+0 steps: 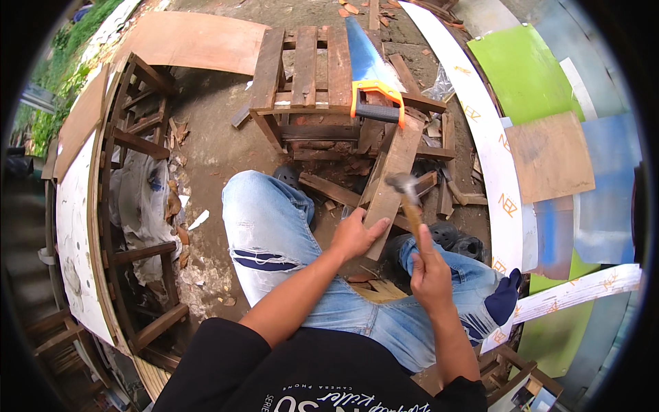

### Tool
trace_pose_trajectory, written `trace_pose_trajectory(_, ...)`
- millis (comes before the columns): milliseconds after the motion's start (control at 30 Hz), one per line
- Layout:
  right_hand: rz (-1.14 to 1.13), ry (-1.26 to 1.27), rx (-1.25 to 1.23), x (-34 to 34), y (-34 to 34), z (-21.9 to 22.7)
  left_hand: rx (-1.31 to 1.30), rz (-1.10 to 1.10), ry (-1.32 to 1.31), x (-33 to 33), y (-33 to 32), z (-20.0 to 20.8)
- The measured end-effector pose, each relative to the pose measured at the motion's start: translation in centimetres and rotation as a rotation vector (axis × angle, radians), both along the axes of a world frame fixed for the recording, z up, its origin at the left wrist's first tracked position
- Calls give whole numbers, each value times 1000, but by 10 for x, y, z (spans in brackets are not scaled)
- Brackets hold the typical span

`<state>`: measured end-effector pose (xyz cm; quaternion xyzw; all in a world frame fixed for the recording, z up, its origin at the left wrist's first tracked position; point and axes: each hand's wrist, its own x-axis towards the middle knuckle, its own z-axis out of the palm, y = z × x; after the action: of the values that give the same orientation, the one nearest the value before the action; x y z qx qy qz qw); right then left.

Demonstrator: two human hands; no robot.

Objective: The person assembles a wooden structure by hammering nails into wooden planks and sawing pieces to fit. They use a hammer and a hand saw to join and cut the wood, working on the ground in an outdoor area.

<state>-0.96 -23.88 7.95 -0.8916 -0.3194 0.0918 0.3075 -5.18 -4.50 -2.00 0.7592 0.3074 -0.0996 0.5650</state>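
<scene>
Black shirt (237, 360) cloth is nearest of all, with ripped jeans (274, 206) bent out beyond it. Between the 2 knees is the plank (395, 168), slanting away over loose offcuts (329, 187). The person's left hand (357, 235) holds its near end, thumb across the face and fingers at the left edge; I can't tell how far they wrap beneath. The right hand (432, 275) is closed around the handle of a hammer (410, 204), whose head is over the plank's right edge; I can't tell whether they touch.

Near the plank's far end lies a saw (367, 65), blue-bladed with an orange and black handle, just beside a slatted stool (303, 72). Farther out, a wooden frame (143, 145) stands at left, plywood (199, 41) lies behind, and at right a white strip (473, 89) curves past a green panel (525, 72).
</scene>
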Motion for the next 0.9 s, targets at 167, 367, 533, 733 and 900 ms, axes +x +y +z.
trace_pose_trajectory(167, -35, 88, 47, 2, -5, -2, -371, 26, -47, 2, 1, -16)
trace_pose_trajectory(367, -467, 193, 412, 13, -32, 2, -1192, -98, -90, 7, -11, -18)
trace_pose_trajectory(533, -758, 445, 694, 17, -54, 9, -1029, -127, -19, 13, -42, -10)
trace_pose_trajectory(733, -886, 427, 869, 23, -72, 9, -1027, -227, -109, 8, -59, 4)
trace_pose_trajectory(900, -965, 314, 990, 24, -88, 11, -1025, -389, -144, 6, -70, 45)
